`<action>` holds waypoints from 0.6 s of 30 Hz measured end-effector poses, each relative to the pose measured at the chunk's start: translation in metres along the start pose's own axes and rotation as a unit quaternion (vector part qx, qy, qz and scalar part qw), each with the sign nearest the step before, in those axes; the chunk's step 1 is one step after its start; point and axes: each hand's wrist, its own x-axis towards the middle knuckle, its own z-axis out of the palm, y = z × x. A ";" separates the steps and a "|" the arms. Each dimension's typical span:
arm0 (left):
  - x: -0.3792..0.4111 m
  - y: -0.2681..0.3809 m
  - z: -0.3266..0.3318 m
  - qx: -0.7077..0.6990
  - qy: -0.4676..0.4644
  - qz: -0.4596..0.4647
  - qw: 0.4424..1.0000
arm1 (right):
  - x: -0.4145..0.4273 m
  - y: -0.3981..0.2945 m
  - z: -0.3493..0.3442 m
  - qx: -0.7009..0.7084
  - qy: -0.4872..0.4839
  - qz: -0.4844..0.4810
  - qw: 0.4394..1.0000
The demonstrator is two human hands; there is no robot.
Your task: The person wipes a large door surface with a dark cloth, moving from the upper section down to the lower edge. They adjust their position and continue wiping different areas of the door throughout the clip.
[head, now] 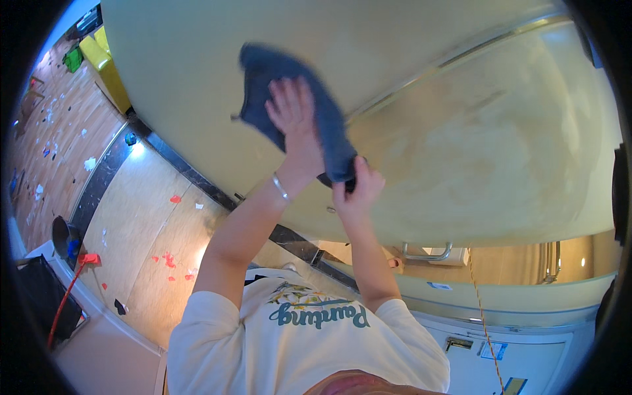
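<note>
A dark blue cloth (321, 94) lies against a large pale yellow-green panel (187, 84), its upper edge blurred. My left hand (294, 108), with a silver bangle on the wrist, rests flat on the cloth, fingers extended. Lower and to the right, my right hand (359, 185) pinches the cloth's bottom corner between thumb and fingers. Faint brownish smears mark the panel section (474, 148) right of a metal trim strip (395, 94).
A metal handle (427, 254) juts out below the panel, near a hanging cord (479, 296). Red scraps (169, 259) litter the floor at left, near a red-headed long-handled tool (89, 258) and a dark bin (64, 234). A yellow seat (106, 69) stands upper left.
</note>
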 end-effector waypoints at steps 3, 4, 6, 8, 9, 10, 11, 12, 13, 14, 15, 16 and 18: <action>0.041 0.048 -0.013 0.001 0.024 0.118 0.993 | 0.016 -0.004 -0.011 0.044 -0.011 0.081 0.996; 0.041 0.045 -0.013 -0.003 0.028 0.130 0.991 | 0.017 -0.005 -0.011 0.067 0.005 0.095 0.993; 0.035 0.033 -0.009 0.002 0.013 0.121 0.993 | 0.016 -0.009 -0.010 0.084 0.002 0.111 0.990; 0.008 0.005 -0.003 0.020 -0.026 0.081 0.996 | 0.002 -0.014 -0.007 0.163 -0.042 0.167 0.971; -0.010 -0.010 0.003 0.009 -0.026 0.055 0.998 | -0.009 -0.014 -0.005 0.199 -0.067 0.195 0.958; -0.033 -0.029 0.010 0.001 -0.025 0.028 0.999 | -0.020 -0.014 -0.005 0.200 -0.104 0.199 0.954; -0.062 -0.048 0.019 0.004 -0.032 0.003 0.999 | -0.033 -0.014 -0.004 0.201 -0.142 0.202 0.948; -0.089 -0.067 0.028 0.009 -0.039 -0.023 0.999 | -0.045 -0.013 -0.002 0.205 -0.182 0.205 0.940; -0.116 -0.084 0.036 0.005 -0.053 -0.064 0.997 | -0.059 -0.011 0.002 0.198 -0.210 0.207 0.935; -0.140 -0.098 0.041 0.002 -0.067 -0.105 0.992 | -0.073 -0.011 0.004 0.192 -0.238 0.210 0.929; -0.148 -0.100 0.038 -0.003 -0.082 -0.141 0.987 | -0.079 -0.012 0.006 0.184 -0.262 0.213 0.923; -0.155 -0.102 0.036 0.029 -0.128 -0.173 0.976 | -0.083 -0.013 0.008 0.208 -0.254 0.219 0.919; -0.151 -0.094 0.036 0.036 -0.092 -0.165 0.981 | -0.089 -0.013 0.008 0.221 -0.248 0.256 0.908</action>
